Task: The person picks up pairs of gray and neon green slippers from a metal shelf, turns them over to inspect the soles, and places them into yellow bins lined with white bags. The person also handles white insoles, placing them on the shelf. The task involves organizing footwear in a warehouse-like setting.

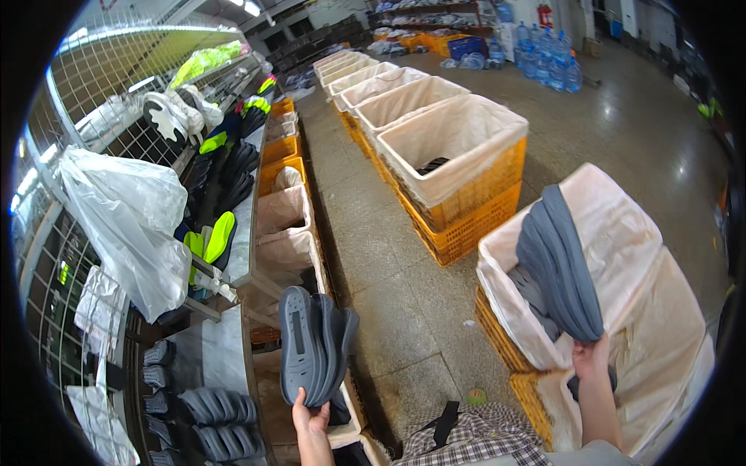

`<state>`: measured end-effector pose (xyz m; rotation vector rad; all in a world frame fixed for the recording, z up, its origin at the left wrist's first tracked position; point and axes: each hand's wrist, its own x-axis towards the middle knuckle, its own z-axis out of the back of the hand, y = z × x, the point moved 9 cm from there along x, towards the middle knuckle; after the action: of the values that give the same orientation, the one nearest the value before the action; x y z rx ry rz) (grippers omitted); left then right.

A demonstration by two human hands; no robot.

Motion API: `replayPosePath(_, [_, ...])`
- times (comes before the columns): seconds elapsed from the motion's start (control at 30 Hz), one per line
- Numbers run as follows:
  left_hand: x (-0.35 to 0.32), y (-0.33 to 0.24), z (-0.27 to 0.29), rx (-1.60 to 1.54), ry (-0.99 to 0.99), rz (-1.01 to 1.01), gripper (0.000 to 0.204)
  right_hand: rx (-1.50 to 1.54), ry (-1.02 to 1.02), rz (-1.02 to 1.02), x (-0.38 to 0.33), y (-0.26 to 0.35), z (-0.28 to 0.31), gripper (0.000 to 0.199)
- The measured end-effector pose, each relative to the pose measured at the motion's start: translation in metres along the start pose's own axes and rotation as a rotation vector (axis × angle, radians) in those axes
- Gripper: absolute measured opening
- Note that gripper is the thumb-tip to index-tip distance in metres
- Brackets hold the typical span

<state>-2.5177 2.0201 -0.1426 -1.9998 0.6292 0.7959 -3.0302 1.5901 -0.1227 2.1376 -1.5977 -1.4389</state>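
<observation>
My left hand (312,418) is closed on the heel end of a bundle of grey shoe soles (305,342), held upright with the tread face of the front one showing. They hang over a cloth-lined bin beside the rack. Out to the right, my right hand (590,359) grips the lower end of a stack of grey-blue shoe soles (561,260). That stack leans over a cloth-lined crate (509,322), where more grey soles (531,301) lie partly hidden. A dark piece, mostly covered, shows behind my right wrist.
On the left, a wire-mesh rack (58,206) carries a plastic bag (132,225) and neon-yellow soles (221,238). Grey soles (217,408) lie in rows on its low shelf. Lined orange crates (474,198) run down the aisle. Blue water bottles (548,58) stand far back.
</observation>
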Motion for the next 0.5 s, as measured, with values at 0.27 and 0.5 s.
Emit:
replayPosePath(0.27, [0.153,-0.060,-0.138,-0.149,-0.016,-0.074,0.047,-0.096,0.075,-0.211,0.132,-0.140,-0.283,0.024])
replayPosePath(0.5, [0.293,-0.123,-0.342,-0.179,0.081,0.005,0.046,-0.122,0.125,-0.146,0.196,-0.188,-0.504,0.022])
